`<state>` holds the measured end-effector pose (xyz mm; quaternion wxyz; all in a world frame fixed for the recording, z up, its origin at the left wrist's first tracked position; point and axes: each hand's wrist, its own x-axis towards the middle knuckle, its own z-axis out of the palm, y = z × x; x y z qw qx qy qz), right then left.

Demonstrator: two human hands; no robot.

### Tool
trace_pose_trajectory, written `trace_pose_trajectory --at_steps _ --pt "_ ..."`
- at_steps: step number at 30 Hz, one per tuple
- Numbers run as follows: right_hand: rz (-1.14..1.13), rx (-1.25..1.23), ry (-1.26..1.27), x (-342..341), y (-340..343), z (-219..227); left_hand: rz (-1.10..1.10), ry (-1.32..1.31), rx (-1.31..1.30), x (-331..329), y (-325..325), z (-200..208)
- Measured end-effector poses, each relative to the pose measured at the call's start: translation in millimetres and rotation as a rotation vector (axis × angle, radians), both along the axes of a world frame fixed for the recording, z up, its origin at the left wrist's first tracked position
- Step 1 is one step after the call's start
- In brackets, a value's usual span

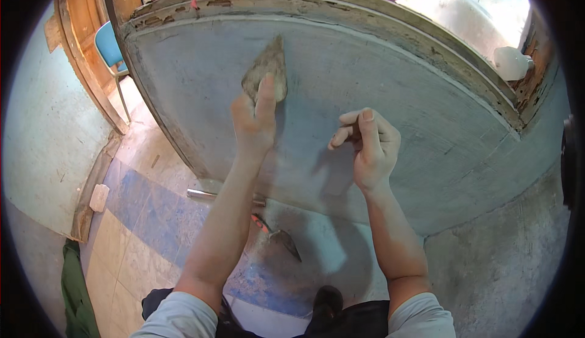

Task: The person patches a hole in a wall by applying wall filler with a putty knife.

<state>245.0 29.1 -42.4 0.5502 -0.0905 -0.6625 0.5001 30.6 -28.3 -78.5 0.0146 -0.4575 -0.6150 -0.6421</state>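
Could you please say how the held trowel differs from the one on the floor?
The held trowel has a mottled tan blade; the floor trowel, a darker one. The held trowel's tip points up in the picture, the floor trowel's toward the lower right. The floor trowel shows a reddish handle; the left hand hides the held trowel's. Both blades are pointed.

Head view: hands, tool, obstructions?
Left hand grips pointed trowel, tip up. Right hand loosely curled, apparently empty. Nothing visibly blocking; red-handled trowel on floor below.
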Motion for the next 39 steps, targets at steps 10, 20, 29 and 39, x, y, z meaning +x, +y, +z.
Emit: trace_pose_trajectory --at_steps 10,20,29,39 --pt "0.042 -0.125 0.042 -9 -5 -2 -0.010 -0.042 0.228 13 -15 -54" --pt "0.061 -0.119 0.024 -10 -12 -2 0.017 0.034 0.200 11 -21 -94" --pt "0.048 -0.095 0.027 -4 -12 7 -0.037 -0.010 -0.068 14 -24 -70" --pt "0.071 -0.082 0.040 0 -11 11 0.094 0.077 0.033 9 -11 29"
